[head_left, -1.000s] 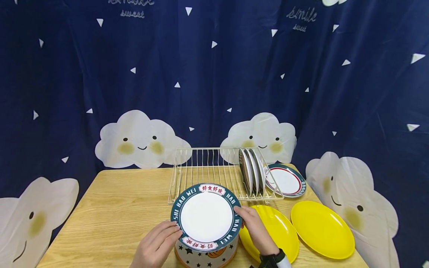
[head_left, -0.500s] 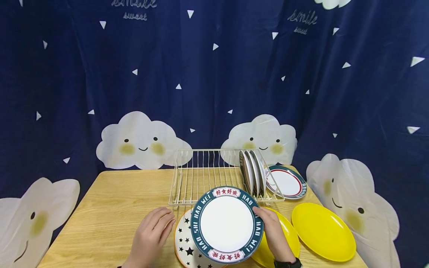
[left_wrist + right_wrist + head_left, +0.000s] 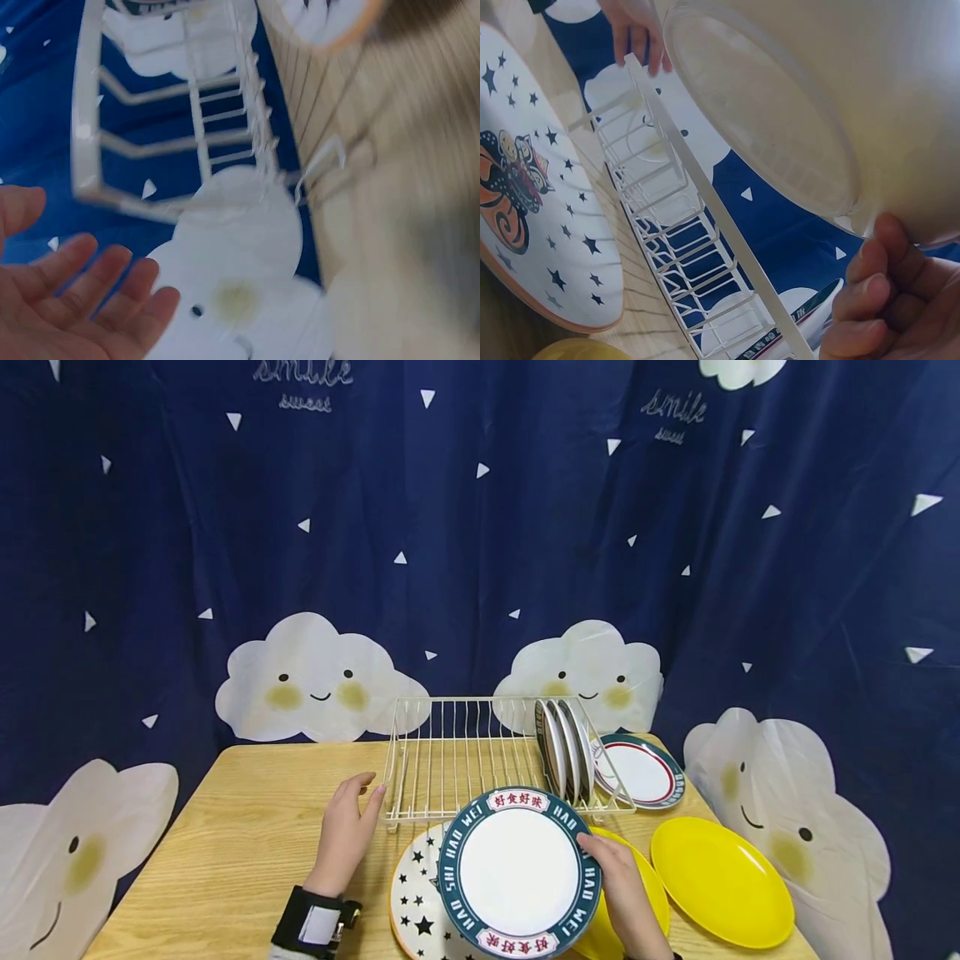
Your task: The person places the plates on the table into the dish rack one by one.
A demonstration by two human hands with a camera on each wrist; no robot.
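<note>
My right hand [image 3: 624, 881] grips the right rim of a white plate [image 3: 517, 872] with a dark green lettered border, thumb on top and fingers beneath. In the right wrist view the pale underside of the plate [image 3: 765, 112] shows above my curled fingers [image 3: 862, 292]. At the left end of a white wire dish rack [image 3: 465, 768], my left hand [image 3: 347, 835] holds nothing, its fingertips right by the rack's side. The left wrist view shows those fingers [image 3: 82, 289] spread loosely beside the rack frame [image 3: 88, 135].
Several plates [image 3: 566, 752] stand upright at the rack's right end. A star-patterned white plate [image 3: 420, 893] lies partly under the held plate. Two yellow plates lie at the right, one yellow plate [image 3: 720, 881] fully visible. Another green-rimmed plate [image 3: 641, 768] lies behind, right of the rack.
My left hand has let go of the green-rimmed plate and moved up to the rack's left end. My right hand has carried the plate to the right, uncovering more of the star-patterned plate.
</note>
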